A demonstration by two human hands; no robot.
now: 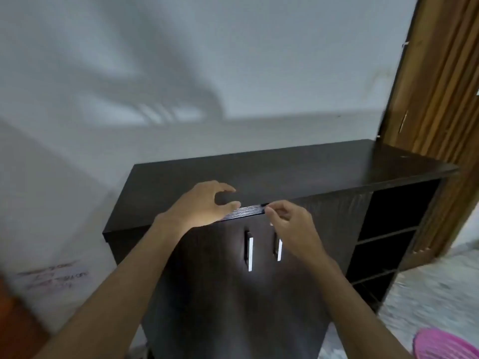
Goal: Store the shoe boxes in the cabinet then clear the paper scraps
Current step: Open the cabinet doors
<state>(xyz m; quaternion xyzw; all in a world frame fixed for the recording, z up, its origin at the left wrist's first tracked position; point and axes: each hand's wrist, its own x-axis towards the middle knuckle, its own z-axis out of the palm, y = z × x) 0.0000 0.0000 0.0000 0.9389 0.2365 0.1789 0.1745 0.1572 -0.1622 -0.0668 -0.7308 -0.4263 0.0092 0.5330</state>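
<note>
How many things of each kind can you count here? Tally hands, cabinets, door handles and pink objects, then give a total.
hands: 2, the left hand and the right hand
cabinet: 1
door handles: 2
pink object: 1
Total: 6

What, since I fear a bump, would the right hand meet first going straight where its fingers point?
Likely the cabinet at its top front edge, just ahead of the right hand; depth is unclear.
</note>
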